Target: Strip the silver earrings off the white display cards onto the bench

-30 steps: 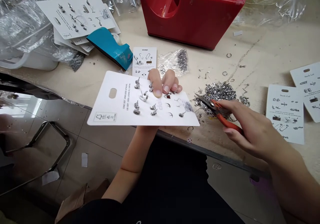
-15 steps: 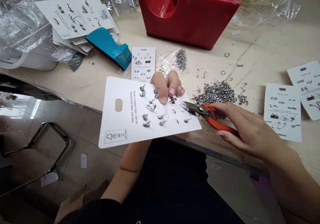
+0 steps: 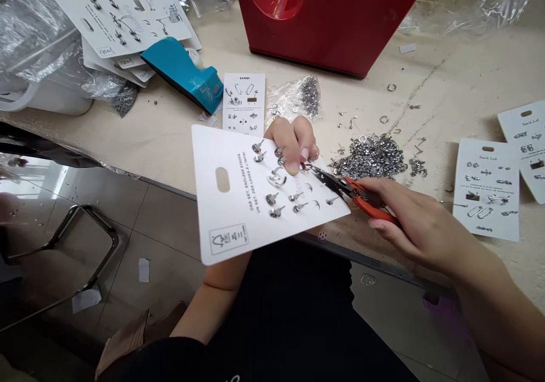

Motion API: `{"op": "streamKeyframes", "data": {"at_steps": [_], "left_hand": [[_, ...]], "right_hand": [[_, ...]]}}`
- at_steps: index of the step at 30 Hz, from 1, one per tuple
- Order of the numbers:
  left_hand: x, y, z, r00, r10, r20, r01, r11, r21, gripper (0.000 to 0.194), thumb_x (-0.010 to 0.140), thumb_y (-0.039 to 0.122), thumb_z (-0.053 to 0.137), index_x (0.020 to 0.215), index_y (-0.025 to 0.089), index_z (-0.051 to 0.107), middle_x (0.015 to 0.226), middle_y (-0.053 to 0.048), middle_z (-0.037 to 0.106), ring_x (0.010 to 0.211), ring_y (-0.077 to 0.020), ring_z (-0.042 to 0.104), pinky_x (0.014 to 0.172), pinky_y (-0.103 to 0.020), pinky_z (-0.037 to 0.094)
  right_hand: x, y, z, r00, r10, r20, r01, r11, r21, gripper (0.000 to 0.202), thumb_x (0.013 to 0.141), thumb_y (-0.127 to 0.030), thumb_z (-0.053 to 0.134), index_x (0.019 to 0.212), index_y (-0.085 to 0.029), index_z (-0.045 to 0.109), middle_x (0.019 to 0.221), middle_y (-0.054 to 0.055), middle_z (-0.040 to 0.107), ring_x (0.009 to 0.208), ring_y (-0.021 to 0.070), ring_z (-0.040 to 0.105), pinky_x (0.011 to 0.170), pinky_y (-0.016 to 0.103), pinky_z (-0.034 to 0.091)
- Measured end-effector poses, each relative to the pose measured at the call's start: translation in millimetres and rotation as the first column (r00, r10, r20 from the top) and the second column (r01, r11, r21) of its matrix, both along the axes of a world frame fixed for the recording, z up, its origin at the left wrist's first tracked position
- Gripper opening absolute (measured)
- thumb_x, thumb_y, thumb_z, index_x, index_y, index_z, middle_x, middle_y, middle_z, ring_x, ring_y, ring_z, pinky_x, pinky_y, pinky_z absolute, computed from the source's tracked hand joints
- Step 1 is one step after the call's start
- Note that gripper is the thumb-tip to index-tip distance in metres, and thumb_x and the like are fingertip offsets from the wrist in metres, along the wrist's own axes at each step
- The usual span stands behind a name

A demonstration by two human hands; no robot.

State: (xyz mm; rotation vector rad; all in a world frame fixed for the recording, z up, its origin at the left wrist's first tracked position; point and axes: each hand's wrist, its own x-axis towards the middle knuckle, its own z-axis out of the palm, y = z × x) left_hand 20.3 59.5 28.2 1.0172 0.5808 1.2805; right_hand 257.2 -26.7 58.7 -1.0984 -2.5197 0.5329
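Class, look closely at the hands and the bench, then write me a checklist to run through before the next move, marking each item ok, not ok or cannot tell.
1. White card held by the left hand: ok, gripped at its far side.
2. Pliers in the right hand: ok, the orange handles are in its grasp.
3. Left fingertips well away from the plier tips: not ok, the two are close together.
4. Plier tips closed on a metal piece: cannot tell, too small to see.
5. Loose metal pieces gathered in one heap: not ok, some lie scattered around it.
6. Teal dispenser apart from the held card: ok, it stands beyond it.
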Motion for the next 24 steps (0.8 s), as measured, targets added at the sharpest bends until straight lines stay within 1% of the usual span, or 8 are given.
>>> {"op": "streamKeyframes", "data": {"at_steps": [3, 6, 11, 13, 17, 19, 21, 24], "left_hand": [[-1, 1, 1.1, 0.987, -0.144, 0.067, 0.137, 0.986, 0.098, 0.071, 0.056, 0.053, 0.087, 0.031, 0.020, 0.030, 0.040, 0.001, 0.035, 0.048, -0.0104, 0.047, 0.055, -0.024, 0.056], [-2, -2, -3.7, 0.978, -0.169, 0.123, 0.155, 0.981, 0.115, 0.059, 0.059, 0.046, 0.085, 0.038, 0.020, 0.036, 0.049, 0.001, 0.038, 0.055, -0.0125, 0.050, 0.063, -0.027, 0.057], [-2, -15, -6.4, 0.989, -0.083, 0.121, 0.089, 0.995, -0.040, 0.051, 0.065, 0.045, 0.082, 0.048, 0.020, 0.041, 0.061, 0.000, 0.042, 0.066, -0.0141, 0.052, 0.072, -0.027, 0.056], [2, -20, -1.9, 0.989, -0.047, 0.142, 0.058, 0.996, -0.072, 0.051, 0.067, 0.046, 0.081, 0.049, 0.020, 0.041, 0.062, 0.000, 0.039, 0.067, -0.0136, 0.051, 0.072, -0.025, 0.055], [11, -28, 9.5, 0.969, 0.044, 0.243, -0.014, 0.992, -0.122, 0.044, 0.074, 0.039, 0.077, 0.053, 0.019, 0.043, 0.066, 0.001, 0.034, 0.068, -0.0115, 0.047, 0.072, -0.021, 0.052], [13, -30, 12.1, 0.961, 0.052, 0.270, -0.016, 0.991, -0.133, 0.043, 0.075, 0.035, 0.076, 0.054, 0.019, 0.042, 0.066, 0.001, 0.034, 0.067, -0.0113, 0.045, 0.073, -0.020, 0.051], [12, -29, 11.4, 0.961, 0.034, 0.275, 0.000, 0.992, -0.123, 0.042, 0.076, 0.035, 0.075, 0.055, 0.019, 0.041, 0.066, 0.000, 0.034, 0.067, -0.0115, 0.045, 0.073, -0.020, 0.051], [8, -26, 6.2, 0.956, -0.034, 0.291, 0.058, 0.996, -0.073, 0.043, 0.076, 0.036, 0.073, 0.054, 0.019, 0.040, 0.066, 0.000, 0.037, 0.066, -0.0117, 0.045, 0.072, -0.020, 0.051]], "right_hand": [[-2, 1, 0.7, 1.000, 0.002, 0.004, -0.002, 1.000, 0.009, 0.044, 0.106, -0.043, 0.031, 0.114, -0.007, 0.055, 0.091, 0.014, 0.073, 0.068, 0.0199, 0.071, 0.054, 0.027, 0.054], [-3, 1, 1.2, 1.000, -0.003, -0.002, 0.003, 1.000, 0.011, 0.044, 0.106, -0.042, 0.029, 0.112, -0.008, 0.056, 0.088, 0.013, 0.073, 0.066, 0.0189, 0.071, 0.052, 0.026, 0.053], [-3, 0, -1.2, 0.999, -0.031, -0.024, 0.029, 0.998, -0.057, 0.039, 0.106, -0.040, 0.029, 0.107, -0.012, 0.056, 0.077, 0.007, 0.070, 0.053, 0.0156, 0.065, 0.045, 0.025, 0.049], [-2, 0, -1.0, 0.998, -0.054, -0.014, 0.053, 0.995, -0.087, 0.037, 0.106, -0.040, 0.030, 0.105, -0.014, 0.056, 0.073, 0.004, 0.067, 0.049, 0.0141, 0.062, 0.044, 0.025, 0.047], [5, 1, 0.3, 0.993, -0.114, -0.003, 0.113, 0.987, -0.115, 0.037, 0.106, -0.042, 0.031, 0.110, -0.016, 0.057, 0.076, 0.004, 0.067, 0.055, 0.0136, 0.064, 0.047, 0.024, 0.048], [12, 2, -0.6, 0.986, -0.157, -0.056, 0.147, 0.977, -0.156, 0.036, 0.106, -0.043, 0.032, 0.115, -0.019, 0.057, 0.076, 0.003, 0.066, 0.059, 0.0138, 0.064, 0.050, 0.025, 0.049], [20, 2, -2.5, 0.961, -0.222, -0.167, 0.181, 0.957, -0.227, 0.038, 0.105, -0.046, 0.034, 0.121, -0.022, 0.059, 0.081, 0.004, 0.066, 0.066, 0.0151, 0.065, 0.056, 0.028, 0.052], [31, 5, -3.1, 0.859, -0.348, -0.376, 0.231, 0.918, -0.321, 0.042, 0.103, -0.050, 0.040, 0.129, -0.026, 0.062, 0.095, 0.007, 0.067, 0.079, 0.0177, 0.067, 0.068, 0.034, 0.056]]}}
